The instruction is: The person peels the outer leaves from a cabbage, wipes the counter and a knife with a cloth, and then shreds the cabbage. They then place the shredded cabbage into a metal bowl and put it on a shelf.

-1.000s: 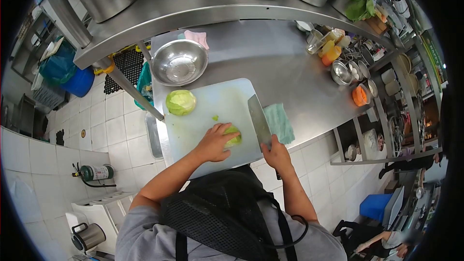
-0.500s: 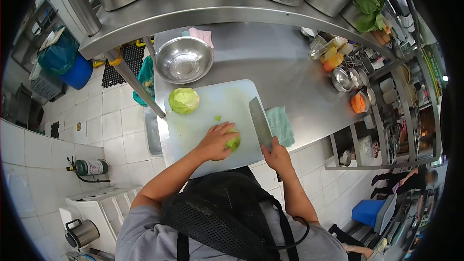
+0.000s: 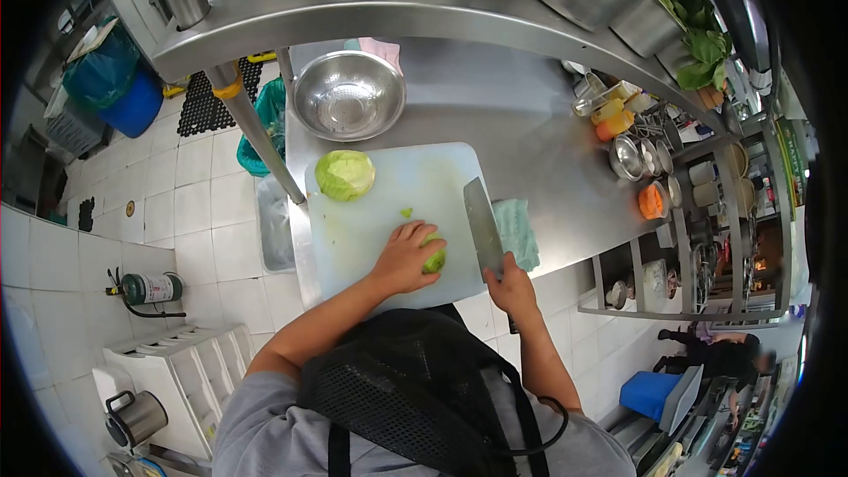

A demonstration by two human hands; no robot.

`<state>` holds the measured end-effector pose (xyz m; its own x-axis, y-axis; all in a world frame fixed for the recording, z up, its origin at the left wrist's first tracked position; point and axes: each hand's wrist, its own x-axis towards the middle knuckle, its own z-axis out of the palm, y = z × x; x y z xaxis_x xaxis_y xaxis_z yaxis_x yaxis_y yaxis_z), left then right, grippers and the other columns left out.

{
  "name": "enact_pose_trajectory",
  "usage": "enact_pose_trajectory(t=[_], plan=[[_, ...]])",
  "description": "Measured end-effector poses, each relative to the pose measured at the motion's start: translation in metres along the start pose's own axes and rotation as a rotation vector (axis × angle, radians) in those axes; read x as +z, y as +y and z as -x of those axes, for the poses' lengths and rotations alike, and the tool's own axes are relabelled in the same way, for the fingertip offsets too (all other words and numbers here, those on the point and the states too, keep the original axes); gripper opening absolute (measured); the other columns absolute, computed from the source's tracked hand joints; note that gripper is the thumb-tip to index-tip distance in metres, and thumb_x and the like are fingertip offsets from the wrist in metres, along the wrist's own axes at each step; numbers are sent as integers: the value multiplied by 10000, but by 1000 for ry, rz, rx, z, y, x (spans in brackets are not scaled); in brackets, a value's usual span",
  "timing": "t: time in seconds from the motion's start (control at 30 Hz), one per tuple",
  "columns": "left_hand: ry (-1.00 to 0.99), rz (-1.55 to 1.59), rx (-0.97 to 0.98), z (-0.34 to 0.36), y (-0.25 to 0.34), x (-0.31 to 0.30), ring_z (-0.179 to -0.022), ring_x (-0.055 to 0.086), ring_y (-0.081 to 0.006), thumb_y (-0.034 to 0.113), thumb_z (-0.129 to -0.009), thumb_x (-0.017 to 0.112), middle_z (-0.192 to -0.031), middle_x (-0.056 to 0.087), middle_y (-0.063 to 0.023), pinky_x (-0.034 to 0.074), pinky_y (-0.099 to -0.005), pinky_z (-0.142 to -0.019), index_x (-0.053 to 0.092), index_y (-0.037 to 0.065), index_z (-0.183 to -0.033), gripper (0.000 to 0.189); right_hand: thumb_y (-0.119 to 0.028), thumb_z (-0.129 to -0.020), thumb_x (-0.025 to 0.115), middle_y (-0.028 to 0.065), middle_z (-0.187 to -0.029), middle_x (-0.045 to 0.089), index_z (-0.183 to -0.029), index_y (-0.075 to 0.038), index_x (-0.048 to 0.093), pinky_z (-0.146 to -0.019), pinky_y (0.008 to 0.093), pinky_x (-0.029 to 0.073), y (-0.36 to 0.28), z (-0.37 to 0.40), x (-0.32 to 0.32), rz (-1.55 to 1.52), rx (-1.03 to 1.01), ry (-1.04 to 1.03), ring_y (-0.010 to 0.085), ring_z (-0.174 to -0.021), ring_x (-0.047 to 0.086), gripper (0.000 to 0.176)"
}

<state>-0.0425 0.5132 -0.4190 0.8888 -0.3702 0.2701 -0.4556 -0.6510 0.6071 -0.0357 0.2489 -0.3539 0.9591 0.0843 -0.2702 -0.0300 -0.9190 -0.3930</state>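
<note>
Cabbage piece (image 3: 434,253) lies on the board (image 3: 397,212), under the left hand (image 3: 408,258), its fingers slightly spread over it. The right hand (image 3: 512,286) is closed around the handle of a knife (image 3: 483,228), blade along the board's right edge. A scrap (image 3: 406,212) and a cabbage (image 3: 344,175) sit farther up. Beyond, on the bench (image 3: 512,106), stands a bowl (image 3: 349,95); a green cloth (image 3: 516,234) lies beside the board.

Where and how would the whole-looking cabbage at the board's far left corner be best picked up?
Probably by its rounded sides, the left hand coming from above and the near side. The cabbage is a smooth dome without a handle, and the steel bowl sits close behind it.
</note>
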Motion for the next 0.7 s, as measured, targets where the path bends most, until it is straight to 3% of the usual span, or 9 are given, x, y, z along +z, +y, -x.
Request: enact_pose_trajectory(t=[0.27, 0.33, 0.7], plan=[[-13, 12, 0, -1, 0, 1, -1382, 405, -343, 333, -720, 817, -1417, 501, -105, 341, -501, -1142, 650, 161, -1266, 596, -289, -931, 679, 350, -887, 679, -1129, 36, 469, -731, 577, 541, 0, 1, 0, 10, 20, 7, 538, -855, 666, 434], [-12, -7, -20, -2, 1, 1, -1383, 404, -342, 332, -726, 815, -1419, 501, -97, 342, -501, -1141, 649, 167, -1271, 593, -281, -933, 670, 342, -791, 664, -1104, 19, 452, -684, 624, 519, 4, 1, 4, -16, -72, 81, 553, -767, 650, 408], [-70, -74, -40, -7, 9, -2, -1373, 408, -350, 335, -732, 821, -1423, 498, -89, 345, -510, -1140, 640, 176, -1289, 607, -270, -935, 666, 306, -767, 674, -1136, 26, 453, -675, 598, 527, 12, 7, 4, -138, -59, 93, 519, -754, 665, 417]])
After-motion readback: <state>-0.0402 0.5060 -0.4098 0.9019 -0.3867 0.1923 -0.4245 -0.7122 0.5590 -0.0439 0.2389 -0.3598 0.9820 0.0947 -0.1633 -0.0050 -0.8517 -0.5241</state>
